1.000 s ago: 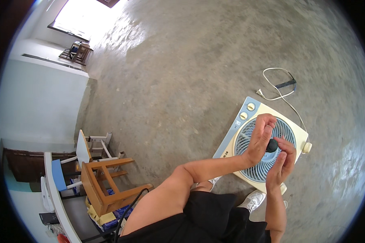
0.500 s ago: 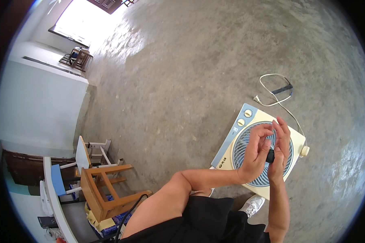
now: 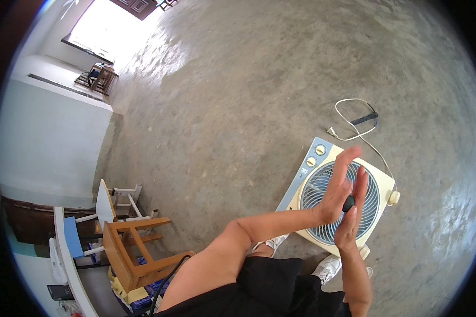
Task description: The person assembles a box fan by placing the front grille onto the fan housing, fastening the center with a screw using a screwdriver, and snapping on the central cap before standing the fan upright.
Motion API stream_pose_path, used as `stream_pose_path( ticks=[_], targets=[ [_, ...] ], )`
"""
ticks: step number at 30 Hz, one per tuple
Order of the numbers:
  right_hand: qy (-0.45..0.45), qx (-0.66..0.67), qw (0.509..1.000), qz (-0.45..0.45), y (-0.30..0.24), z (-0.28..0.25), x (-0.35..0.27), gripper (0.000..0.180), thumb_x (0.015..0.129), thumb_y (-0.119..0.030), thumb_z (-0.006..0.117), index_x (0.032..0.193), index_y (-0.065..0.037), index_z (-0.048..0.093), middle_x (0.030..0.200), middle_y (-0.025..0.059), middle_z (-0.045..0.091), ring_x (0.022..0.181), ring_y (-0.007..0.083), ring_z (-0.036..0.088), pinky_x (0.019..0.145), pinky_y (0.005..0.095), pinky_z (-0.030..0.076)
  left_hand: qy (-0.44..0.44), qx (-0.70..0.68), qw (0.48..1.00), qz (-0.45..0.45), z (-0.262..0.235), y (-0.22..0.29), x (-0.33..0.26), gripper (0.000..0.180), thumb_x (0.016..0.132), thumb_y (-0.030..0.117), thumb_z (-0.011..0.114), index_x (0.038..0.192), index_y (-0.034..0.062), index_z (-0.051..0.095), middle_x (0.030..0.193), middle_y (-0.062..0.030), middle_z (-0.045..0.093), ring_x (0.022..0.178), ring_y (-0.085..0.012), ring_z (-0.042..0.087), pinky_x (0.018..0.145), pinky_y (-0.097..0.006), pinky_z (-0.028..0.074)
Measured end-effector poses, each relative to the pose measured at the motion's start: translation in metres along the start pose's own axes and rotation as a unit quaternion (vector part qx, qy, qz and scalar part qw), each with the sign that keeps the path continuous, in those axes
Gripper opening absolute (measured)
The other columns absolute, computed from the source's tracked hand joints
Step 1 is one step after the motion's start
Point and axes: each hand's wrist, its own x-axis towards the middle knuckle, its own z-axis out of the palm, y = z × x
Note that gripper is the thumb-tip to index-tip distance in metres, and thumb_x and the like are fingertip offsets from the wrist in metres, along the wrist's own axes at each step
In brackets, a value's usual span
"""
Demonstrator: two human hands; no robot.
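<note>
A small black rounded lump (image 3: 349, 203) sits between my two palms, above the box fan. My left hand (image 3: 335, 193) presses on it from the left, its fingers stretched upward. From the right, my right hand (image 3: 355, 206) closes against the lump, with its fingers held straight and together. What the lump is made of cannot be told. Below both hands, the cream and blue box fan (image 3: 296, 186) lies flat on the floor, its round spiral grille facing up. Two dials are on its blue strip. My hands cover part of the grille.
A white cord (image 3: 339, 111) with a plug lies looped on the concrete floor (image 3: 222, 116) beyond the fan. My white shoes (image 3: 327, 268) are at its near edge. On the left stand a wooden stool (image 3: 135, 253) and a white-edged table (image 3: 71, 264). A wooden chair (image 3: 99, 78) stands farther off.
My left hand has straightened its fingers and slid upward against my right hand. The lump looks rounder and tilted. The whole view has shifted slightly, showing more of my shoes.
</note>
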Motion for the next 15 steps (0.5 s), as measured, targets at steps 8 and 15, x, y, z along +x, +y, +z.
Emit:
stream_pose_path(
  ticks=[8,15],
  targets=[
    [0.033,-0.001,0.999,0.021,-0.001,-0.002,-0.016,0.055,0.103,-0.032,0.030,0.145,0.003,0.036,0.152,0.0229,0.032,0.141,0.0348,0.031,0.115,0.0422,0.023,0.116,-0.031,0.991,-0.050,0.008,-0.001,0.002,0.037,0.104,0.030,0.034,0.118,0.0008,0.051,0.112,-0.0095,0.051,0.097,-0.0150,0.049,0.087,-0.030,0.041],
    [0.037,-0.044,0.998,-0.021,-0.002,-0.006,-0.006,0.048,0.102,-0.029,0.032,0.137,0.000,0.048,0.150,0.0220,0.037,0.139,0.0351,0.036,0.113,0.0433,0.028,0.105,-0.100,0.979,-0.142,0.002,0.008,-0.023,0.022,0.102,0.018,0.041,0.105,0.0014,0.055,0.092,-0.0046,0.052,0.077,-0.0087,0.045,0.070,-0.024,0.040]
  ],
)
